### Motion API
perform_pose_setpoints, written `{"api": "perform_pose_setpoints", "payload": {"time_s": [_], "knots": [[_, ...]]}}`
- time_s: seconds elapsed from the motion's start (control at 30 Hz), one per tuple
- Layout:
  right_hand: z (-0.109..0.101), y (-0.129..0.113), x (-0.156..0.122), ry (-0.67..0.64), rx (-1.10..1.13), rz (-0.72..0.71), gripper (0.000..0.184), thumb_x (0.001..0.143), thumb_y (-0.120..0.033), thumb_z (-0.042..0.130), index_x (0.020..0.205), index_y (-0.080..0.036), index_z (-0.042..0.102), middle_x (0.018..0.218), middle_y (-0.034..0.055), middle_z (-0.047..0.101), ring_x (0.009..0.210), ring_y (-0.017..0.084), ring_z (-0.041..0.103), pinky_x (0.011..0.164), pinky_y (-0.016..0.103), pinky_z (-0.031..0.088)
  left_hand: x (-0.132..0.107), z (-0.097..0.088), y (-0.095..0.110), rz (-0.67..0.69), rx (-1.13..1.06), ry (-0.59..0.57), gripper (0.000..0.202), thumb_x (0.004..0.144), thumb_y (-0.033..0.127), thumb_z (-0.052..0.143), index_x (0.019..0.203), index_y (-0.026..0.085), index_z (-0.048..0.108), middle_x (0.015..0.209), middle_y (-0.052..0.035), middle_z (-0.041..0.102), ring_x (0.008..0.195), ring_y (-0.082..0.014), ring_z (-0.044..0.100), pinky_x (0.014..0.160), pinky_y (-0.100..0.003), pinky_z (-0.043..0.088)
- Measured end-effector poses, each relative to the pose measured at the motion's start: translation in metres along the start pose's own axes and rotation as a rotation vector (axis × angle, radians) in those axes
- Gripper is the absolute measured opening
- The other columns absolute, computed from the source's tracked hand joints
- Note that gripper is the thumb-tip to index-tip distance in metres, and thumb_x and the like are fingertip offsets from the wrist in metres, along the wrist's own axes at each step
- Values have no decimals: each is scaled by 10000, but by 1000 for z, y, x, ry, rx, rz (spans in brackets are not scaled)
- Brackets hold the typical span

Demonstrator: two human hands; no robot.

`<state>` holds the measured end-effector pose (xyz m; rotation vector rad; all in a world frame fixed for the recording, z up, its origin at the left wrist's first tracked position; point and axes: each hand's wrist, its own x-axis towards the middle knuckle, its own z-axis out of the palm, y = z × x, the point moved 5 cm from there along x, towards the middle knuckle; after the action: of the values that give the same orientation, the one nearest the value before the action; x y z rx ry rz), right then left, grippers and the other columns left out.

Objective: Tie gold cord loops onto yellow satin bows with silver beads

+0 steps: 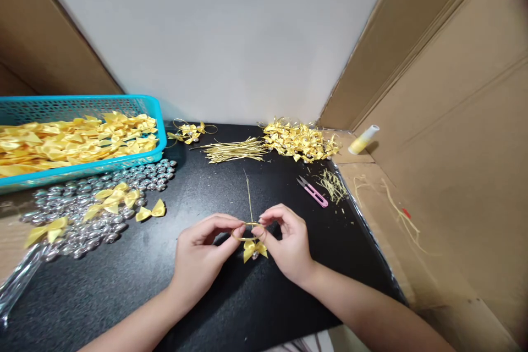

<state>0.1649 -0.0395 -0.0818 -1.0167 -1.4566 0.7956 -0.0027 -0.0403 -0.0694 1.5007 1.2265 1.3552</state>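
Note:
My left hand (200,258) pinches the left side of a gold cord loop (246,239) between thumb and fingers. On the loop's right side, the thumb and fingertips of my right hand (291,247) are closed on the cord. A yellow ribbon bow (249,251) with a small silver bead (254,256) hangs at the near side of the loop. Away from the hands, a thin loose cord end (249,195) stretches toward the back of the black table (223,187). My fingertips partly hide where this strand meets the loop.
Left are a turquoise basket (159,121) of yellow bows, silver beads (94,231) and a loose bow (150,210). Cut gold cords (235,150) and finished bow pieces (299,140) lie behind. Pink thread snips (313,192), cord scraps (333,186) and a tube (363,139) sit right.

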Motion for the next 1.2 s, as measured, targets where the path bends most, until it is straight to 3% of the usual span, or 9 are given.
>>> {"api": "perform_pose_setpoints", "payload": {"time_s": [0.1,0.27,0.47,0.67,0.93,1.07,1.2], "knots": [[2,-3,0,-30,-29,5,183,744,-217,764,898,-183,672,773,26,660,699,149,636,647,271,535,-2,0,2,60,44,-14,46,750,188,708,713,193,735,697,-38,744,646,-174,697,601,-261,580],[3,-11,1,-36,-69,-28,52,815,-179,657,805,-189,708,705,28,685,654,148,637,625,269,523,-5,2,3,114,88,-42,46,772,178,703,739,197,729,710,-29,744,652,-166,694,619,-262,569],[5,0,-2,-53,23,132,80,821,-185,636,774,-172,699,700,34,675,667,155,631,630,275,522,-5,3,-2,84,90,-48,18,782,190,707,776,196,723,746,-27,744,679,-166,695,637,-261,570],[4,2,-2,-49,18,144,87,820,-202,644,777,-175,714,705,37,683,682,156,632,638,274,523,-4,7,-1,109,148,-115,42,787,192,711,807,201,747,760,-27,752,671,-159,689,638,-252,558],[3,-5,0,-22,43,106,101,797,-176,688,821,-189,785,775,66,753,712,170,688,664,281,543,-2,4,-4,-68,-7,-48,54,768,192,710,735,202,751,719,-14,750,668,-147,684,630,-211,554],[3,-6,-2,-9,8,117,100,801,-177,696,835,-195,788,758,57,748,692,157,678,659,270,536,0,1,-5,-83,-35,15,45,737,175,724,718,208,748,706,1,739,653,-136,672,618,-194,547],[3,-4,-2,13,-7,136,169,740,-178,748,909,-182,759,696,17,696,625,136,627,624,255,516,-1,2,-6,-65,-16,-6,44,741,176,722,731,205,754,717,-9,742,663,-142,673,628,-201,545]]}}
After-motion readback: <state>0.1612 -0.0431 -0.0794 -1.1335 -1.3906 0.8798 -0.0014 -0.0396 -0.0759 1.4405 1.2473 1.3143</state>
